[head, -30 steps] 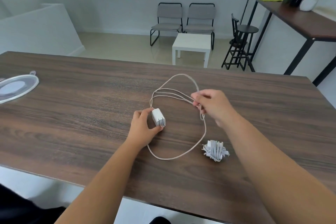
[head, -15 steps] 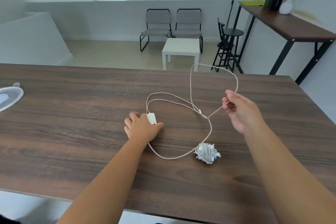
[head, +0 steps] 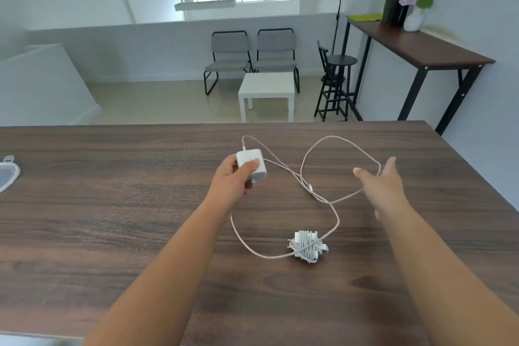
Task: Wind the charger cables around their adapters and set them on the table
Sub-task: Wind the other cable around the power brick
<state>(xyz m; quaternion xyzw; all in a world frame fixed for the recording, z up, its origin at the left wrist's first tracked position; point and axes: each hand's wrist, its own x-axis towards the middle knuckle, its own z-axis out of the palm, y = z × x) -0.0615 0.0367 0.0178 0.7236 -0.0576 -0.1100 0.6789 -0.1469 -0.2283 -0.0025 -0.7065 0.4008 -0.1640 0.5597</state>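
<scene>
My left hand (head: 231,181) grips a white adapter (head: 250,163) and holds it a little above the dark wooden table (head: 112,211). Its long white cable (head: 318,146) leaves the adapter's far end and lies in loose loops across the table. My right hand (head: 384,185) is to the right with its fingers spread, and a raised loop of the cable runs across it between thumb and fingers. A second adapter (head: 306,246), tightly wound in its own cable, lies on the table nearer to me, with the loose cable curving against it.
A clear plastic object (head: 7,177) sits at the table's far left edge. Beyond the table are two grey chairs (head: 250,59), a small white side table (head: 266,90), a black stool (head: 337,78) and a high side table (head: 421,48) with a vase.
My left hand has lifted the adapter off the table and turned it. My right hand has let go its pinch on the cable and spread its fingers, with the loop resting across it.
</scene>
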